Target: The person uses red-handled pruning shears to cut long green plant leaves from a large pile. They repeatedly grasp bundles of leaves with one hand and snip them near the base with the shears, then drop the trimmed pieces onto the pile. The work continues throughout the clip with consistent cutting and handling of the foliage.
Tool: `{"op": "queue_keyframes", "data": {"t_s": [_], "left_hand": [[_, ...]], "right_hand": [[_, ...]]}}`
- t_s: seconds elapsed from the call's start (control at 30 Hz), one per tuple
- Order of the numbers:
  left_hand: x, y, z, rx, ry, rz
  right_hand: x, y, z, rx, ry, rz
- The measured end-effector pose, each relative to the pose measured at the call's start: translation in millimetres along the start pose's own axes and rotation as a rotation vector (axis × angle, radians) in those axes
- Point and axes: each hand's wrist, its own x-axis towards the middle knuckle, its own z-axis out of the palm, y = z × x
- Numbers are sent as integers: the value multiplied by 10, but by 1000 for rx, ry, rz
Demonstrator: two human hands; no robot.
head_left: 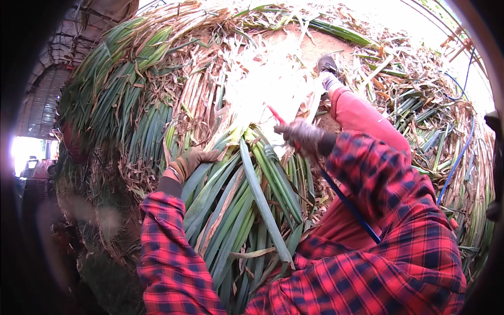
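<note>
A bunch of leeks (231, 210) with long green leaves, some dried brown, fans out toward me; its pale upper end is lost in glare. My left hand (190, 161), in a brownish glove, grips the bunch's left edge near where the leaves gather, the fingers partly hidden. Right of the gathered end, my right hand (304, 137), in a grey glove and blurred, is closed round a thin red tool (275, 114). The tool's kind cannot be made out. Below that hand a dark blue rod or strap (349, 205) slants across my lap; whether it joins the tool is unclear.
Heaped leeks (115, 89) lie at the left, with dry leaf litter (205, 84) beside them. My outstretched leg (367, 115) reaches away right of centre. A blue cord (462, 152) crosses the plants at the right. Red machinery (39, 173) stands far left.
</note>
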Motion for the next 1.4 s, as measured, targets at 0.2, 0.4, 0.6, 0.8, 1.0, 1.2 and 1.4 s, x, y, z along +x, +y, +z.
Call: {"op": "queue_keyframes", "data": {"t_s": [0.2,0.4,0.6,0.8,1.0,1.2,1.4], "left_hand": [[174,-69,57,55,23,82],[-8,211,-59,46,-163,15],[-175,340,197,429,123,174],[-167,256,149,747,278,114],[64,150,303,762,319,227],[-43,177,414,751,355,210],[55,-1,312,793,334,199]], "right_hand": [[236,-40,-278,37,102,112],[-130,52,68,116,-16,103],[-1211,92,478,-81,-409,-13],[-899,-127,363,6,-258,53],[-187,-169,58,-53,-53,47],[269,-369,-74,-28,13,48],[696,-628,-169,21,54,88]]}}
